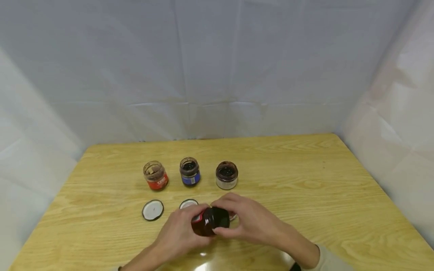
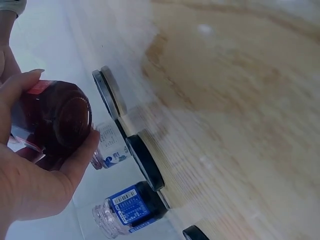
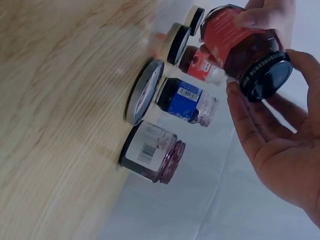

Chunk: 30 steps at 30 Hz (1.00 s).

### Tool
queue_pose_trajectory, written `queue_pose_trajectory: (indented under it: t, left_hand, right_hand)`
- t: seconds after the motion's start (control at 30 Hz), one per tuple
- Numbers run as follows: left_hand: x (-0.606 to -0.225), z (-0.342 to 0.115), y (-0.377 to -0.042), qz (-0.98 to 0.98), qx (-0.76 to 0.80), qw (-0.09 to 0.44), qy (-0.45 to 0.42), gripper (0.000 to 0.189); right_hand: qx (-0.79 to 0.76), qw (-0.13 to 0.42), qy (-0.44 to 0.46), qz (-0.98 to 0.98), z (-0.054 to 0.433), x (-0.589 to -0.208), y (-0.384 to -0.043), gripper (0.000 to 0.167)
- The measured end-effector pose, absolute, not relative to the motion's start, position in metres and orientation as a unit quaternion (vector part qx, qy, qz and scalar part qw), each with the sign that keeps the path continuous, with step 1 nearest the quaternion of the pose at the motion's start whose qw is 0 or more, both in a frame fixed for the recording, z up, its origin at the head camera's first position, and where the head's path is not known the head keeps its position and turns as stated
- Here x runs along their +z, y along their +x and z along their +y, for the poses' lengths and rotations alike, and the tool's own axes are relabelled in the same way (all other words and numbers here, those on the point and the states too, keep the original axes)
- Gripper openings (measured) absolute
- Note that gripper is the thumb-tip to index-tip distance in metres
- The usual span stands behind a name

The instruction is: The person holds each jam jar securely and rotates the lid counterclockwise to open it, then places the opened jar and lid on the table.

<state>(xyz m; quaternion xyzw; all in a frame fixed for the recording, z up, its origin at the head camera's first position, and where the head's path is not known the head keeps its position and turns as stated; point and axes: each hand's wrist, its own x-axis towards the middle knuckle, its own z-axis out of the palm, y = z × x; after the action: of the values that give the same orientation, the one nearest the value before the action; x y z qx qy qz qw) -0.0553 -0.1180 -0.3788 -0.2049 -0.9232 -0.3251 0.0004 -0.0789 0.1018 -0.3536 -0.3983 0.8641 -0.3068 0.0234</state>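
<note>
My left hand (image 1: 179,230) grips the body of a dark red glass jar (image 1: 202,225), tilted on its side above the table. Its red label (image 3: 227,36) shows in the right wrist view, and its base in the left wrist view. Thumb and fingers of my right hand (image 1: 254,220) pinch the rim of the black lid (image 3: 266,79), which sits on the jar's mouth. Just beyond the hands lie a white-lined lid (image 1: 188,203) and another lid (image 3: 145,94), both partly hidden by the hands in the head view.
Three uncapped jars stand in a row behind: a red-labelled jar (image 1: 158,183), a blue-labelled jar (image 1: 191,178) and a white-labelled jar (image 1: 226,183), each with dark residue inside. One more upturned lid (image 1: 153,210) lies at left. White sheeting (image 1: 210,75) encloses the wooden table (image 1: 305,180).
</note>
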Motion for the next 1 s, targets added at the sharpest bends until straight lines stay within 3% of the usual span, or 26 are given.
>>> queue_pose_trajectory:
  t: [0.27, 0.37, 0.5, 0.63, 0.83, 1.0]
  left_hand:
    - [-0.379, -0.12, -0.055, -0.914, -0.346, -0.027, -0.212, 0.051]
    - [-0.38, -0.12, -0.056, -0.918, -0.339, -0.026, -0.206, 0.051]
    - [-0.381, -0.118, -0.056, -0.923, -0.327, -0.012, -0.203, 0.045]
    - [-0.38, -0.118, -0.056, -0.923, -0.325, -0.008, -0.204, 0.042]
    - [-0.379, -0.121, -0.055, -0.923, -0.333, -0.022, -0.19, 0.052]
    - [-0.379, -0.123, -0.053, -0.918, -0.347, -0.028, -0.192, 0.058]
  right_hand:
    - [-0.301, -0.003, -0.503, 0.81, 0.109, -0.358, -0.088, 0.046]
    - [-0.311, 0.033, -0.463, 0.829, 0.109, -0.358, -0.086, 0.057]
    - [-0.328, 0.099, -0.345, 0.874, 0.104, -0.356, -0.08, 0.071]
    - [-0.348, 0.11, -0.301, 0.881, 0.097, -0.355, -0.077, 0.067]
    - [-0.331, 0.073, -0.397, 0.853, 0.099, -0.356, -0.08, 0.047]
    - [-0.308, 0.016, -0.509, 0.804, 0.105, -0.358, -0.086, 0.048]
